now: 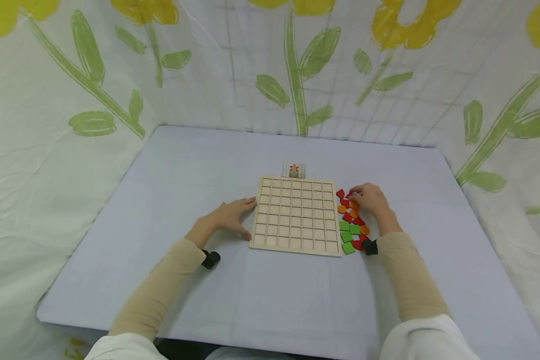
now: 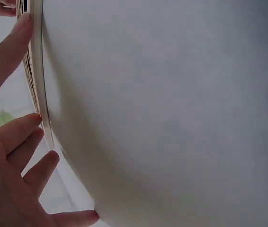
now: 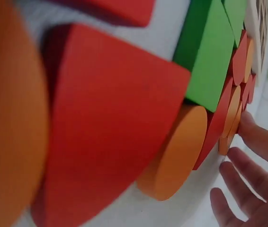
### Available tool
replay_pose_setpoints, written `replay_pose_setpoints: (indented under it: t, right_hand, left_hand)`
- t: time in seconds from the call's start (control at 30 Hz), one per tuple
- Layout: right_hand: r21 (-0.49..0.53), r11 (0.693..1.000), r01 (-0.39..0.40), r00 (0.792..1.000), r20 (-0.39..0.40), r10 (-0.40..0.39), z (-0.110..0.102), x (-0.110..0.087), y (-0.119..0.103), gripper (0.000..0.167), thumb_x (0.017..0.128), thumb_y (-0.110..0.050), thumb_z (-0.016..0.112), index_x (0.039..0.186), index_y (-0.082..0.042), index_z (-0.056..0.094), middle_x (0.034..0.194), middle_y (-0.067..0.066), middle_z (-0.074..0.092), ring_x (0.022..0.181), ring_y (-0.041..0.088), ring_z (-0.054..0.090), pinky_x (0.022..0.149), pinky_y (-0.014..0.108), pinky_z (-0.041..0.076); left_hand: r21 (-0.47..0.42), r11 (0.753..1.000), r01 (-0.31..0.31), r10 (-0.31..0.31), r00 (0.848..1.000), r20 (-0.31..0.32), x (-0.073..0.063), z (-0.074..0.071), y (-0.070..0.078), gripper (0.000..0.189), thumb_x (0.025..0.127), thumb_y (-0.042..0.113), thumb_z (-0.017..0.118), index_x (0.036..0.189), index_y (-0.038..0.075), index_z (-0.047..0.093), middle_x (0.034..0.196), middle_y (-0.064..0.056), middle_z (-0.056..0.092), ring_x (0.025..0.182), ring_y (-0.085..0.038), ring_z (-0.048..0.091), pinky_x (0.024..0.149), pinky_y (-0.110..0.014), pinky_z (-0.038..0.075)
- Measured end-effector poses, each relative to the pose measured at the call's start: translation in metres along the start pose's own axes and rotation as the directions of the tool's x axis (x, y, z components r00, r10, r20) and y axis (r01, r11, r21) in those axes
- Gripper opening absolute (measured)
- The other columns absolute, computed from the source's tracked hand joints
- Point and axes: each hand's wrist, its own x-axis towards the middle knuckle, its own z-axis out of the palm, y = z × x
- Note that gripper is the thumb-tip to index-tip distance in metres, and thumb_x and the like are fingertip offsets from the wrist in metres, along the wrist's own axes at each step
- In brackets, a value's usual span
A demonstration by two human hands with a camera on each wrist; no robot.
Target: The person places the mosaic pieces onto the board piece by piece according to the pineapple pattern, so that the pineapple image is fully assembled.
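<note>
A square wooden grid board (image 1: 296,216) lies on the table in the head view. My left hand (image 1: 233,216) is at its left side, fingers spread and fingertips at the rim. In the left wrist view the thumb (image 2: 15,40) lies against the board's edge (image 2: 38,71). To the board's right my right hand (image 1: 371,199) reaches over the far end of a group of flat pieces, its fingertips at a red piece (image 1: 348,195). In the right wrist view the thumb (image 3: 254,132) meets the far pieces, the other fingers apart from it; no piece shows between them.
Beside the board lie green squares (image 1: 346,237), orange discs (image 1: 342,209) and red quarter-round pieces (image 1: 347,218). A small card with a gridded picture (image 1: 294,170) sits at the board's far edge. Each wrist wears a black camera band. A flower-printed curtain (image 1: 234,70) surrounds the table.
</note>
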Motion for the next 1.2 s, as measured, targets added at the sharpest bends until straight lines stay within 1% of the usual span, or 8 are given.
replay_pose_setpoints:
  t: [0.2, 0.4, 0.6, 0.7, 0.8, 0.93, 1.07, 1.2]
  right_hand:
    - [-0.011, 1.000, 0.003, 0.999, -0.036, -0.003, 0.000, -0.001, -0.004, 0.029, 0.096, -0.015, 0.060, 0.117, 0.003, 0.065, 0.114, 0.025, 0.062, 0.099, 0.037, 0.055, 0.089, 0.050, 0.047]
    - [-0.002, 0.999, 0.052, 0.994, -0.095, -0.052, -0.001, 0.000, -0.008, 0.018, 0.092, -0.012, 0.064, 0.104, 0.002, 0.064, 0.105, 0.023, 0.067, 0.092, 0.037, 0.059, 0.080, 0.047, 0.049]
    - [0.128, 0.987, 0.094, 0.977, -0.203, -0.066, -0.002, -0.001, -0.021, 0.018, 0.093, -0.009, 0.064, 0.104, 0.004, 0.066, 0.102, 0.026, 0.068, 0.095, 0.041, 0.059, 0.084, 0.052, 0.048]
    - [0.217, 0.971, 0.105, 0.971, -0.235, -0.053, 0.002, 0.001, -0.036, 0.020, 0.093, -0.008, 0.064, 0.107, 0.006, 0.067, 0.103, 0.027, 0.067, 0.099, 0.043, 0.057, 0.087, 0.053, 0.048]
    - [0.319, 0.943, 0.096, 0.973, -0.228, -0.022, 0.008, 0.004, -0.055, 0.021, 0.093, -0.009, 0.065, 0.108, 0.006, 0.068, 0.103, 0.026, 0.068, 0.101, 0.041, 0.057, 0.090, 0.051, 0.048]
    - [0.432, 0.898, 0.079, 0.984, -0.177, -0.002, 0.020, 0.011, -0.074, 0.024, 0.091, -0.009, 0.068, 0.109, 0.006, 0.069, 0.103, 0.025, 0.068, 0.093, 0.038, 0.065, 0.080, 0.042, 0.055]
    - [0.440, 0.896, 0.066, 0.991, -0.131, -0.009, 0.031, 0.014, -0.088, 0.026, 0.089, -0.012, 0.071, 0.109, 0.003, 0.070, 0.104, 0.022, 0.070, 0.083, 0.031, 0.067, 0.068, 0.031, 0.055]
    - [0.432, 0.898, 0.077, 0.993, -0.113, -0.031, 0.042, 0.017, -0.100, 0.025, 0.088, -0.013, 0.072, 0.107, 0.003, 0.071, 0.100, 0.020, 0.071, 0.083, 0.031, 0.067, 0.066, 0.030, 0.054]
  left_hand:
    - [0.028, 1.000, 0.013, -0.014, 1.000, 0.026, 0.001, 0.000, 0.010, 0.109, 0.071, 0.041, 0.085, 0.154, 0.004, 0.024, 0.161, -0.010, 0.017, 0.145, -0.036, 0.018, 0.103, -0.077, 0.014]
    - [0.012, 1.000, 0.019, -0.019, 1.000, 0.023, -0.001, 0.000, 0.010, 0.109, 0.071, 0.039, 0.086, 0.154, 0.004, 0.024, 0.161, -0.009, 0.018, 0.145, -0.036, 0.018, 0.102, -0.078, 0.012]
    - [0.002, 1.000, 0.027, -0.027, 1.000, 0.015, 0.003, 0.002, 0.010, 0.110, 0.068, 0.038, 0.087, 0.153, 0.005, 0.026, 0.161, -0.008, 0.018, 0.145, -0.037, 0.020, 0.101, -0.079, 0.012]
    - [0.019, 0.999, 0.030, -0.030, 0.999, 0.012, 0.006, 0.000, 0.013, 0.110, 0.067, 0.036, 0.088, 0.152, 0.003, 0.028, 0.160, -0.009, 0.020, 0.144, -0.036, 0.022, 0.106, -0.073, 0.016]
    - [0.045, 0.999, 0.030, -0.030, 1.000, -0.002, 0.007, -0.002, 0.018, 0.108, 0.066, 0.033, 0.089, 0.150, -0.001, 0.030, 0.159, -0.012, 0.024, 0.143, -0.035, 0.025, 0.112, -0.062, 0.020]
    - [0.078, 0.996, 0.046, -0.046, 0.999, -0.004, 0.007, -0.003, 0.027, 0.105, 0.066, 0.028, 0.090, 0.148, -0.004, 0.033, 0.157, -0.015, 0.027, 0.142, -0.034, 0.028, 0.114, -0.049, 0.026]
    - [0.095, 0.992, 0.084, -0.085, 0.996, 0.009, 0.009, -0.002, 0.033, 0.105, 0.065, 0.026, 0.091, 0.149, -0.003, 0.034, 0.157, -0.015, 0.027, 0.141, -0.035, 0.031, 0.112, -0.046, 0.031]
    - [0.100, 0.988, 0.114, -0.116, 0.993, 0.013, 0.008, -0.002, 0.034, 0.106, 0.065, 0.026, 0.091, 0.150, 0.000, 0.034, 0.158, -0.013, 0.027, 0.140, -0.035, 0.032, 0.111, -0.046, 0.032]
